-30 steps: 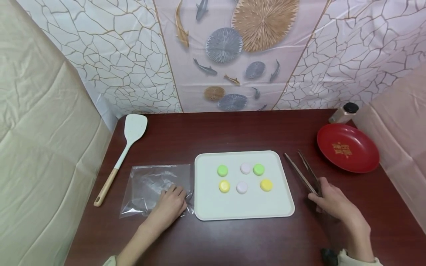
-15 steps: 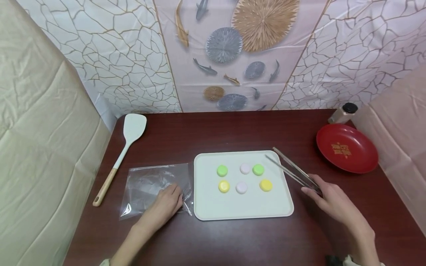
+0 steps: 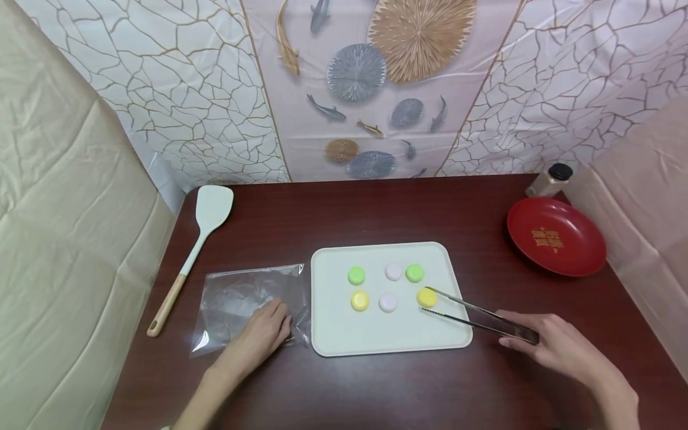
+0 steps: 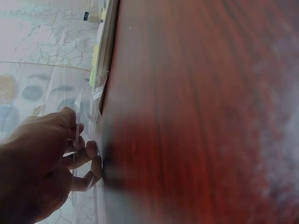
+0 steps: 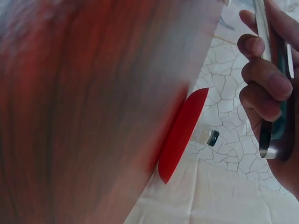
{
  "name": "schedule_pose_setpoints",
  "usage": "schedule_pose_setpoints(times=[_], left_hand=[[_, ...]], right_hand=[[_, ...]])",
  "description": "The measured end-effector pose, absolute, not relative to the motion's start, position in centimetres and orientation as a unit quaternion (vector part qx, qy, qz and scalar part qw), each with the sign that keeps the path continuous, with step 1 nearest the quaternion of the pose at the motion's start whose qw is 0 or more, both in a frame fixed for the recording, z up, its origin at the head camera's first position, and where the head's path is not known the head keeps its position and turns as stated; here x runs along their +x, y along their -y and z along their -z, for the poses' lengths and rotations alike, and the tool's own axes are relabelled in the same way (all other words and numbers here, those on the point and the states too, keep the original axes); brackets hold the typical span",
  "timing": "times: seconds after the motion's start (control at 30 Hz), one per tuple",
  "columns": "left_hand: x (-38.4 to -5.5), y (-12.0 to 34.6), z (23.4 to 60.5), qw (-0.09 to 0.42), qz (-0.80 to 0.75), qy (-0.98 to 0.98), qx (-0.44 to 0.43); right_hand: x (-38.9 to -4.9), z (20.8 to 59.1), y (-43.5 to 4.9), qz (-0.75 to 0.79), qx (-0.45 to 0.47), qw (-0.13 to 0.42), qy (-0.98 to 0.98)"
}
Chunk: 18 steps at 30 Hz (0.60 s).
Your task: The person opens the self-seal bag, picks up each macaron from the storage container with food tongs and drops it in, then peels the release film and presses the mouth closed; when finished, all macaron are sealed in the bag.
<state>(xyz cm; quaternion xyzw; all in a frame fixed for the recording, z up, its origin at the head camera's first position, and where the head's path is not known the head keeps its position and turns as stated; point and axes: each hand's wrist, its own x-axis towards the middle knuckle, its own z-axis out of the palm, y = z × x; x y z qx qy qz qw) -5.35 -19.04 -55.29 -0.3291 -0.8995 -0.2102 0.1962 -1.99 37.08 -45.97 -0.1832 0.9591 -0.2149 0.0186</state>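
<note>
Tongs (image 3: 525,335) in curled right fingers (image 5: 267,77) (jaws apart, yellow disc (image 3: 427,298) between)

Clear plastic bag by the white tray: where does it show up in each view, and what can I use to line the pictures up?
Head: the clear plastic bag lies left of the white tray, partly under the left hand.
Left wrist: the clear plastic bag is left of centre, about the fingers.
Right wrist: not in it.
Shared landmark: crackle-patterned wall covering, upper left in left wrist, right of centre in right wrist.
</note>
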Motion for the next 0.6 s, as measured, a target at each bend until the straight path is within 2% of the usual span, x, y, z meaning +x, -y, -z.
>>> schedule_pose_setpoints(times=[0.1,0.2,0.33,0.47,0.6], left_hand=[[-5.5,19.3,56.3,0.193,0.213,0.900,-0.327],[-5.7,19.4,56.4,0.195,0.210,0.898,-0.334],[-5.6,19.0,54.5,0.209,0.204,0.891,-0.348],[-5.1,18.5,52.6,0.217,0.182,0.893,-0.349],[-4.9,18.4,52.2,0.228,0.165,0.896,-0.343]], right_hand=[[-2.0,46.2,-37.2,0.202,-0.181,0.027,-0.962],[-1.9,46.3,-37.2,0.195,-0.199,0.011,-0.960],[-2.1,45.8,-36.8,0.201,-0.225,-0.004,-0.953],[-2.6,45.1,-35.4,0.236,-0.246,0.011,-0.940],[-3.6,44.4,-32.6,0.263,-0.278,0.038,-0.923]])
